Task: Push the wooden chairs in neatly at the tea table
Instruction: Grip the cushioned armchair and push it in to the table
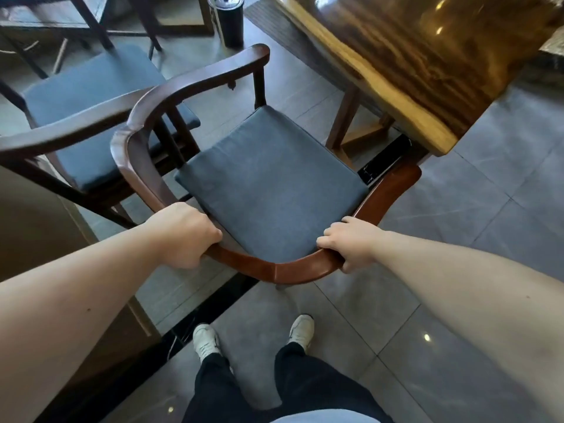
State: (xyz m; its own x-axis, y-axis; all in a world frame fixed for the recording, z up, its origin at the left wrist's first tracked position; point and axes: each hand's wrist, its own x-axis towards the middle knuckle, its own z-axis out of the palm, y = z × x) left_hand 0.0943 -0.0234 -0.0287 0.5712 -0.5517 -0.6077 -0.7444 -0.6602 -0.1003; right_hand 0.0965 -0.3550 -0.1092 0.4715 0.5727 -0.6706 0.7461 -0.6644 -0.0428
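A dark wooden armchair with a curved back rail and a grey seat cushion stands in front of me, angled toward the tea table. My left hand grips the back rail on its left side. On the rail's right side my right hand is closed around the wood. The chair's right arm end lies close to the table's near corner. A second wooden chair with the same grey cushion stands to the left, its arm overlapping the first chair's left arm.
The glossy live-edge table top fills the upper right, with its wooden leg beside the seat. A black cylindrical bin stands on the floor beyond the chair. A brown surface is at my left. My feet stand on grey tiles.
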